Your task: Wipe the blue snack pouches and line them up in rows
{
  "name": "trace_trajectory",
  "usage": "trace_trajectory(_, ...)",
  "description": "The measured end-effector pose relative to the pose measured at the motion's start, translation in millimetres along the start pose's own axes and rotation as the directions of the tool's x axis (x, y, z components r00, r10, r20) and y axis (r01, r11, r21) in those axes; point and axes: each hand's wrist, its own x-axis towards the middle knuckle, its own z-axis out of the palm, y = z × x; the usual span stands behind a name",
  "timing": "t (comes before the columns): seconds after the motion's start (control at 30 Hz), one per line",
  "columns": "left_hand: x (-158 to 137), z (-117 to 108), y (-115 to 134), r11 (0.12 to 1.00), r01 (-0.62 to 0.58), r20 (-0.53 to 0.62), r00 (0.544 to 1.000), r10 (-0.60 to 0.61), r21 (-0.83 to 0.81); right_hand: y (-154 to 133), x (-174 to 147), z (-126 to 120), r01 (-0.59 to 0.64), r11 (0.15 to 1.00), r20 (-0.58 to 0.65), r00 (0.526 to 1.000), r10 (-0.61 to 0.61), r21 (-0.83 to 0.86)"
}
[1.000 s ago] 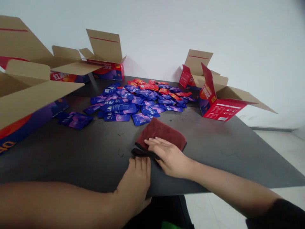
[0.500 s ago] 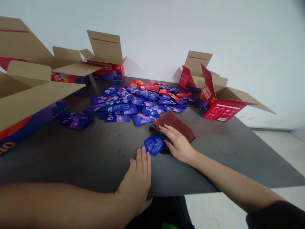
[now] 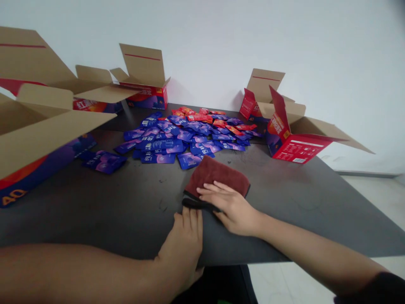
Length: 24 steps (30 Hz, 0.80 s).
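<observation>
The left hand (image 3: 183,245), its grip unclear, meets the hem (image 3: 193,203) of a brown cloth (image 3: 218,171), probably light, soft and best pinched by a corner, on the table (image 3: 126,198) under the right hand (image 3: 236,210), fingers flat and unclenched, just before piled pouches (image 3: 163,145).

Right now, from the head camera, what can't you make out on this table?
All in the head view:
- Under the cloth: hidden by the cloth and the right hand.
- Left hand: its fingertips meet the cloth's dark edge; whether they go under is unclear.
- Lower packets in the pile: covered by those on top.
- Near left box: cut off by the left edge.
- Nearest right box: its print is too small and blurred.
</observation>
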Motion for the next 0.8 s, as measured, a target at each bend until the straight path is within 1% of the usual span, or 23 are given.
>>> trace_trajectory(0.03, -0.2, -0.2, 0.3, 1.000, 0.000, -0.003, 1.000, 0.000, 0.004, 0.5, -0.2, 0.2, -0.058, 0.998, -0.039, 0.998, 0.058, -0.013)
trace_trajectory(0.1, -0.6, -0.1, 0.6, 1.000, 0.009, -0.017, 1.000, -0.009, 0.007, 2.2, -0.6, 0.7, -0.187, 0.981, -0.141, 0.974, 0.178, -0.052)
trace_trajectory(0.13, -0.7, 0.2, 0.6, 1.000, 0.013, -0.025, 1.000, -0.013, 0.002, 2.4, -0.7, 1.2, -0.193, 0.979, -0.149, 0.972, 0.182, -0.064)
trace_trajectory(0.17, -0.7, 0.5, 0.5, 1.000, 0.017, -0.033, 0.999, -0.017, -0.006, 1.9, -0.7, 1.6, -0.148, 0.987, -0.116, 0.983, 0.140, -0.065)
trace_trajectory(0.2, -0.7, 0.8, 0.4, 1.000, 0.016, -0.036, 0.999, -0.016, -0.015, 0.9, -0.6, 2.0, -0.072, 0.996, -0.057, 0.996, 0.069, -0.049)
trace_trajectory(0.23, -0.6, 1.1, 0.3, 1.000, 0.012, -0.038, 0.999, -0.013, -0.023, 0.0, -0.2, 2.3, 0.003, 1.000, 0.002, 1.000, -0.003, -0.023)
trace_trajectory(0.27, -0.5, 1.3, 0.1, 1.000, 0.009, -0.038, 0.999, -0.010, -0.027, -0.5, 0.2, 2.3, 0.042, 0.999, 0.038, 0.998, -0.042, -0.002)
trace_trajectory(0.3, -0.4, 1.5, -0.1, 1.000, 0.008, -0.040, 0.999, -0.009, -0.028, -0.3, 0.6, 2.1, 0.030, 1.000, 0.035, 0.999, -0.030, 0.002)
trace_trajectory(0.33, -0.4, 1.7, -0.1, 1.000, 0.012, -0.045, 0.999, -0.013, -0.026, 0.3, 0.8, 1.8, -0.028, 1.000, -0.005, 1.000, 0.028, -0.014)
trace_trajectory(0.4, -0.2, 2.1, -0.1, 1.000, 0.022, -0.062, 0.998, -0.023, -0.022, 1.4, 0.7, 1.2, -0.172, 0.983, -0.123, 0.979, 0.164, -0.062)
trace_trajectory(0.43, -0.1, 2.3, 0.1, 0.999, 0.025, -0.068, 0.997, -0.027, -0.020, 1.2, 0.4, 1.0, -0.194, 0.978, -0.147, 0.972, 0.181, -0.078)
trace_trajectory(0.47, 0.0, 2.5, 0.2, 1.000, 0.023, -0.066, 0.998, -0.024, -0.018, 0.4, 0.1, 0.9, -0.162, 0.983, -0.127, 0.980, 0.151, -0.083)
trace_trajectory(0.53, 0.2, 2.8, 0.5, 1.000, 0.009, -0.054, 0.998, -0.009, -0.017, -1.2, 0.2, 0.5, -0.008, 0.999, -0.006, 1.000, 0.007, -0.046)
trace_trajectory(0.57, 0.1, 2.8, 0.6, 1.000, 0.006, -0.049, 0.999, -0.007, -0.016, -1.1, 0.5, 0.1, 0.045, 0.999, 0.041, 0.998, -0.044, -0.018)
trace_trajectory(0.6, 0.1, 2.6, 0.5, 1.000, 0.007, -0.049, 0.999, -0.007, -0.016, 0.0, 1.0, -0.4, 0.045, 0.999, 0.050, 0.998, -0.045, -0.004)
trace_trajectory(0.63, 0.0, 2.2, 0.4, 1.000, 0.007, -0.054, 0.999, -0.008, -0.016, 1.8, 1.4, -0.8, -0.008, 1.000, 0.016, 1.000, 0.008, -0.012)
trace_trajectory(0.67, -0.2, 1.8, 0.3, 1.000, 0.010, -0.061, 0.998, -0.011, -0.015, 3.9, 1.5, -1.2, -0.092, 0.995, -0.044, 0.995, 0.091, -0.032)
trace_trajectory(0.7, -0.4, 1.3, 0.2, 1.000, 0.014, -0.067, 0.998, -0.014, -0.012, 5.6, 1.3, -1.4, -0.172, 0.984, -0.107, 0.980, 0.165, -0.054)
trace_trajectory(0.73, -0.6, 0.9, 0.1, 1.000, 0.014, -0.067, 0.998, -0.015, -0.008, 6.4, 0.7, -1.4, -0.209, 0.975, -0.142, 0.970, 0.198, -0.070)
trace_trajectory(0.77, -0.7, 0.7, 0.0, 1.000, 0.010, -0.061, 0.998, -0.010, -0.006, 6.2, 0.0, -1.5, -0.190, 0.979, -0.135, 0.975, 0.178, -0.076)
trace_trajectory(0.8, -0.8, 0.6, 0.0, 1.000, 0.004, -0.050, 0.999, -0.004, -0.007, 5.4, -0.6, -1.7, -0.118, 0.991, -0.086, 0.990, 0.112, -0.066)
